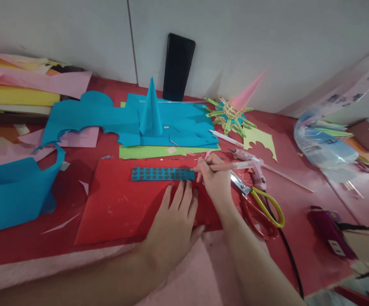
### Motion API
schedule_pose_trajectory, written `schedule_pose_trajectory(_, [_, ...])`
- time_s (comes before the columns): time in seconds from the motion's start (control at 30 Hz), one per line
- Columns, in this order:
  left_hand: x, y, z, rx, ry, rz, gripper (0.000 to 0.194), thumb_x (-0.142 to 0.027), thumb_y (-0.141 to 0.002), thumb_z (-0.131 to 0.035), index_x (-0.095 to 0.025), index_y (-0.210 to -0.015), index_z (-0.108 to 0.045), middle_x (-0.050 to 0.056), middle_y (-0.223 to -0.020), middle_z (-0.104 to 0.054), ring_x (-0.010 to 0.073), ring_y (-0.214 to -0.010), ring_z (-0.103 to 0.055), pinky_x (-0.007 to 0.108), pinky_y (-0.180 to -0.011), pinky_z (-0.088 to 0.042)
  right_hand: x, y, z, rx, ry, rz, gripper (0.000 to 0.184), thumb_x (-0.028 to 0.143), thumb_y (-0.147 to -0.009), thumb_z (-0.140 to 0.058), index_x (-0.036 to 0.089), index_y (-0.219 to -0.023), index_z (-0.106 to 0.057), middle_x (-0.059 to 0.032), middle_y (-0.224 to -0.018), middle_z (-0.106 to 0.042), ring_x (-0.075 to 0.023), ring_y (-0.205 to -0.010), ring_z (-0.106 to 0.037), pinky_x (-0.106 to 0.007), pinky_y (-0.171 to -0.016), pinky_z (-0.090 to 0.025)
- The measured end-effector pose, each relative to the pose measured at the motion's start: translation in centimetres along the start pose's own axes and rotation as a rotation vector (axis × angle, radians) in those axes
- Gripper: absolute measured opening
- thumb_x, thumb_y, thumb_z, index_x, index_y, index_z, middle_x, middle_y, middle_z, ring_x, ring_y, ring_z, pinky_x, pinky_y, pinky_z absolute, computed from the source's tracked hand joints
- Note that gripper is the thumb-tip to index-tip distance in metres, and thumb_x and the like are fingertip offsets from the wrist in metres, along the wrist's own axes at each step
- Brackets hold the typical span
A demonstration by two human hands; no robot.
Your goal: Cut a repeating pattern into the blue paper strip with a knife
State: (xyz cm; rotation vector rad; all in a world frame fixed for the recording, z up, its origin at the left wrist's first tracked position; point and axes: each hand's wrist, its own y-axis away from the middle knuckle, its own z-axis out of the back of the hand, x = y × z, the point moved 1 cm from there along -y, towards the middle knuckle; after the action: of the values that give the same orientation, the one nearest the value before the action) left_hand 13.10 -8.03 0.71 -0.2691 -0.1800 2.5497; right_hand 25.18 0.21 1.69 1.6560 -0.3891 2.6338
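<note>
A narrow blue paper strip point(163, 174) with rows of dark half-round marks lies on the red sheet point(114, 204). My left hand point(178, 208) rests flat with fingers spread, fingertips at the strip's lower edge. Pinched in my right hand point(215, 180) is a slim pale pen point(240, 166), its tip over the strip's right end. Just right of that hand lie scissors point(246, 189) with one yellow and one red handle, and a pink glue gun point(258, 170) with a glue stick in its back.
Behind the sheet stand a blue paper cone point(151, 114) and a pink cone on a spiky paper base point(232, 110). A black phone point(178, 68) leans on the wall. Blue cutouts point(88, 114) and a paper stack point(21, 91) lie left; a purple power socket point(332, 233) sits right.
</note>
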Motion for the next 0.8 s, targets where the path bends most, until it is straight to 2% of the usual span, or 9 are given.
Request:
schedule_pose_trajectory(0.3, [-0.09, 0.16, -0.05, 0.03, 0.01, 0.01, 0.058, -0.046, -0.088, -0.041, -0.006, -0.129, -0.048, 0.02, -0.139, -0.04, 0.0318, -0.128, -0.036, 0.049, -0.104, -0.027, -0.12, -0.04, -0.02, -0.032, -0.077, -0.04, 0.032, 0.027, -0.082, -0.054, 0.024, -0.054, -0.038, 0.0081, -0.035, -0.046, -0.0119, -0.033, -0.045, -0.026, -0.048, -0.042])
schedule_pose_trajectory(0.53, [0.04, 0.38, -0.38, 0.009, 0.016, 0.028, 0.062, -0.05, -0.089, -0.036, -0.007, -0.134, -0.043, 0.02, -0.141, -0.037, 0.0334, -0.13, -0.032, 0.052, -0.105, -0.022, -0.03, -0.04, -0.02, -0.048, -0.071, -0.063, 0.033, 0.029, -0.082, -0.055, 0.024, -0.054, -0.038, 0.0079, -0.034, -0.046, -0.0114, -0.032, -0.044, -0.025, -0.045, -0.041])
schedule_pose_trajectory(0.8, [0.07, 0.44, -0.36, 0.004, 0.008, 0.032, 0.063, -0.052, -0.09, -0.032, -0.008, -0.135, -0.041, 0.019, -0.143, -0.034, 0.0327, -0.132, -0.029, 0.052, -0.106, -0.019, 0.37, 0.04, 0.01, -0.028, -0.054, -0.022, 0.033, 0.03, -0.083, -0.055, 0.023, -0.054, -0.04, 0.0076, -0.035, -0.046, -0.0103, -0.032, -0.042, -0.024, -0.046, -0.04])
